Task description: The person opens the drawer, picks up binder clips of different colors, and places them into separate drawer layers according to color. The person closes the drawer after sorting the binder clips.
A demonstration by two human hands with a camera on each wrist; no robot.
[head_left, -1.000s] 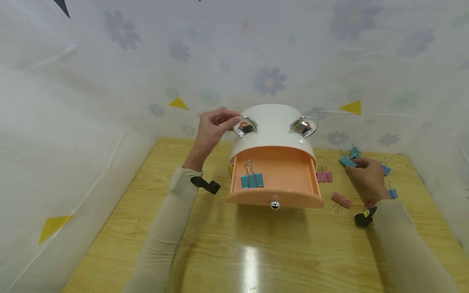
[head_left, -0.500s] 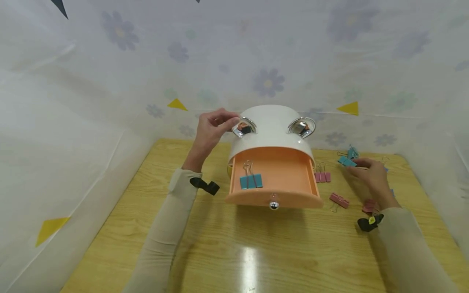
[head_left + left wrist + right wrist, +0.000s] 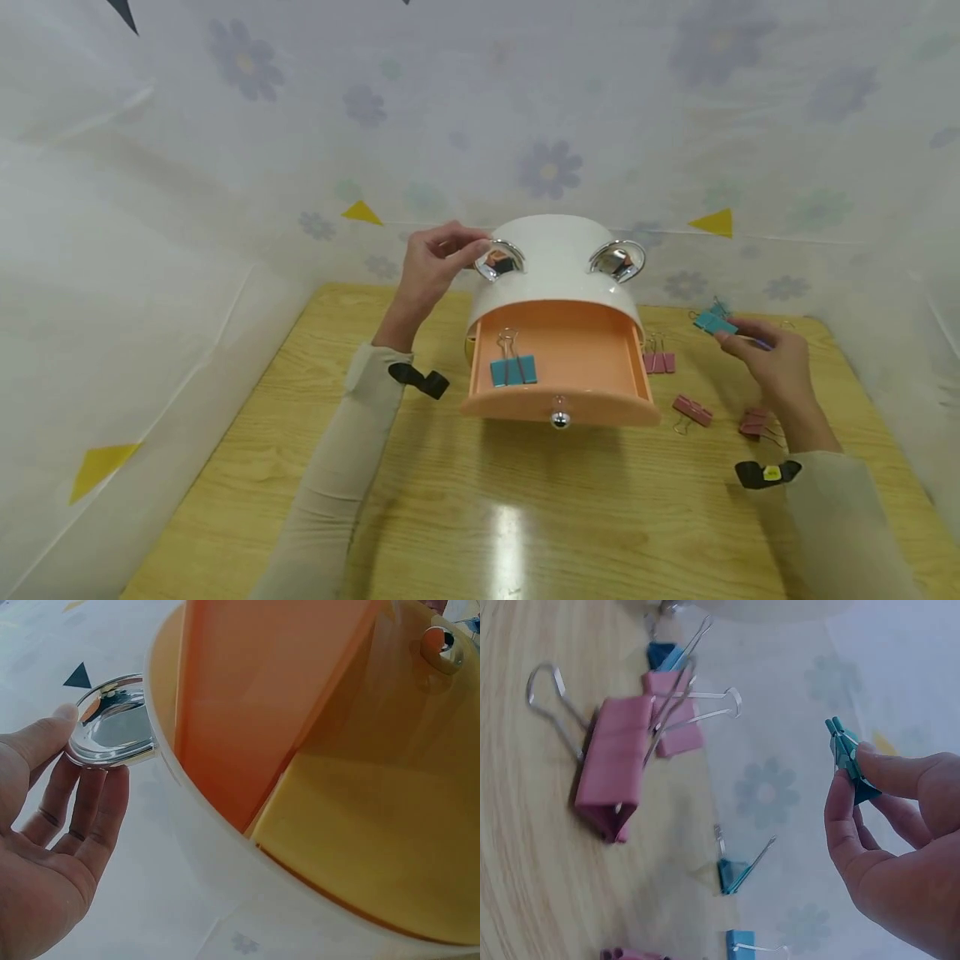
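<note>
A white rounded box with two chrome ear-shaped handles stands at the back of the wooden table. Its orange drawer is pulled out, and one teal binder clip lies in it. My left hand holds the left chrome ear; in the left wrist view my thumb sits on the chrome ear's rim with my fingers behind it. My right hand pinches another teal binder clip in the air right of the box. In the right wrist view that clip sits between thumb and fingertips.
Pink binder clips lie on the table right of the drawer. The right wrist view shows pink clips, a teal clip and a blue one. Floral plastic sheeting walls in the table on three sides.
My right hand has lifted the teal clip off the table and drawn back toward me, uncovering a pink clip. My left hand has stayed on the chrome ear.
</note>
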